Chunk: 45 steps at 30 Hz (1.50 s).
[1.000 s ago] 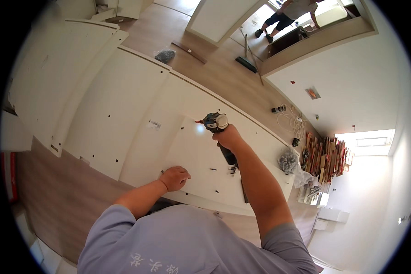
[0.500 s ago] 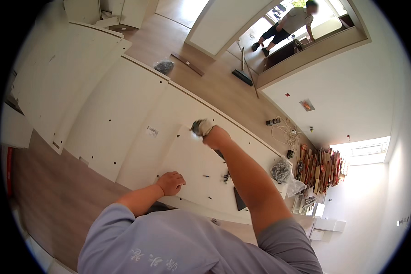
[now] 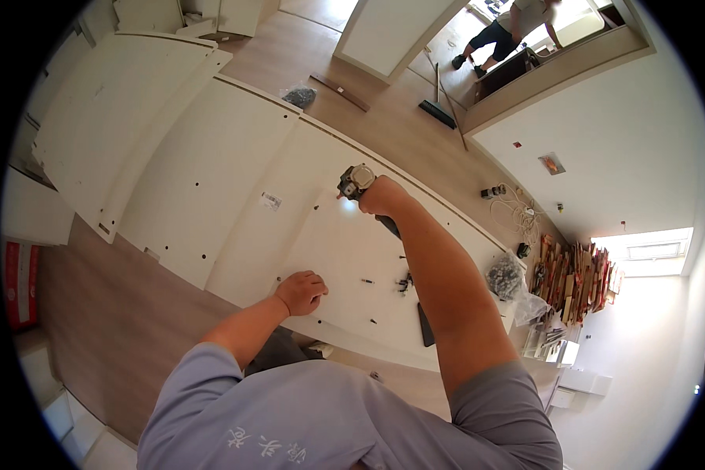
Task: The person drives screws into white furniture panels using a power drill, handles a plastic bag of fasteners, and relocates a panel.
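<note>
My right hand (image 3: pixel 377 196) grips a cordless drill (image 3: pixel 358 179) over the far part of a large white panel (image 3: pixel 239 204). The drill's lamp throws a bright spot on the board. Whether its tip touches the panel is hidden. Near the close edge my left hand (image 3: pixel 302 294) rests on the board with its fingers curled in; what they hold, if anything, cannot be made out. To its right lie a small fitting (image 3: pixel 366 280), a little heap of dark hardware (image 3: pixel 403 283) and a screw (image 3: pixel 374 320). A dark flat object (image 3: pixel 425 325) lies by my right arm.
A plastic bag of hardware (image 3: pixel 505 278) sits at the panel's right end. Another bag (image 3: pixel 299 97) and a brown strip (image 3: pixel 339 92) lie on the floor beyond, near a broom (image 3: pixel 437 114). Stacked boards (image 3: pixel 576 274) lean far right. Another person (image 3: pixel 500 43) stands beyond an opening.
The view has shifted, so the panel and room sit slightly further right. The drill, smeared by motion before, now shows sharply with its body turned. My left hand stays on the panel.
</note>
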### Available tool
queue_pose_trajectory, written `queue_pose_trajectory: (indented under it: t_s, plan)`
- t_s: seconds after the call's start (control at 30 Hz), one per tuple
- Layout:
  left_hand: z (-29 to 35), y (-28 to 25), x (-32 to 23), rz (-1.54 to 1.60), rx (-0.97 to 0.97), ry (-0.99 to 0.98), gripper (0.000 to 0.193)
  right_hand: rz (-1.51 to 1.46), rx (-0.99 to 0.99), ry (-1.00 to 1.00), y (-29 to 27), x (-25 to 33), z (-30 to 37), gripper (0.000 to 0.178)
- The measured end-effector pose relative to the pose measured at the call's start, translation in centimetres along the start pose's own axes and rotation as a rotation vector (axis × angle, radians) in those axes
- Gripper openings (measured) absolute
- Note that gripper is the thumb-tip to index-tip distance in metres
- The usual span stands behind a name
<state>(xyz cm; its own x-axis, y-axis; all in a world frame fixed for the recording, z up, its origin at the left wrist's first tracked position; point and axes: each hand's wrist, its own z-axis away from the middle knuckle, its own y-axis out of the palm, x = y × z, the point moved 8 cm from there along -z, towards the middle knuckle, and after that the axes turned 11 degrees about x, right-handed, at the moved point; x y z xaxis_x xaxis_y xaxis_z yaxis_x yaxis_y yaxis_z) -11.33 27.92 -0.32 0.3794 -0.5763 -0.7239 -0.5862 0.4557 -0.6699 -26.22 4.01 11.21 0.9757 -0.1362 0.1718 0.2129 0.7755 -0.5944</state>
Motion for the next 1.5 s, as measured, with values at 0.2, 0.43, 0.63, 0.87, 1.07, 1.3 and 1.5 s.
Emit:
queue_pose_trajectory:
  t_s: [0.2,0.43,0.63,0.87,1.07,1.3,1.5]
  plan:
    - [-1.3,0.1,0.1,-0.006,0.044,-0.033,0.014,-0.248,-0.038,-0.083,-1.1,-2.6,2.3,0.018]
    - [-3.3,0.6,0.1,0.113,0.028,-0.36,0.011,-1.197,-0.242,-0.428,11.2,-18.1,16.5,0.037]
    - [-15.1,4.7,0.3,0.225,0.14,-0.323,0.019,-1.751,-0.45,0.048,37.1,-28.4,34.3,0.056]
    - [-23.3,12.6,-5.9,-0.132,0.508,0.11,0.048,-2.087,-0.786,0.443,54.1,-24.0,45.2,0.05]
    - [-24.0,16.6,-7.9,-0.411,0.764,0.041,0.078,-2.18,-0.844,0.5,55.7,-21.1,43.6,0.047]
    - [-23.9,19.1,-5.9,-0.378,0.519,0.365,0.019,-2.16,-0.863,0.444,54.0,-21.8,42.6,0.048]
    - [-21.9,15.2,-3.6,-0.401,0.58,0.393,0.01,-2.073,-0.826,0.431,52.1,-23.8,41.8,0.049]
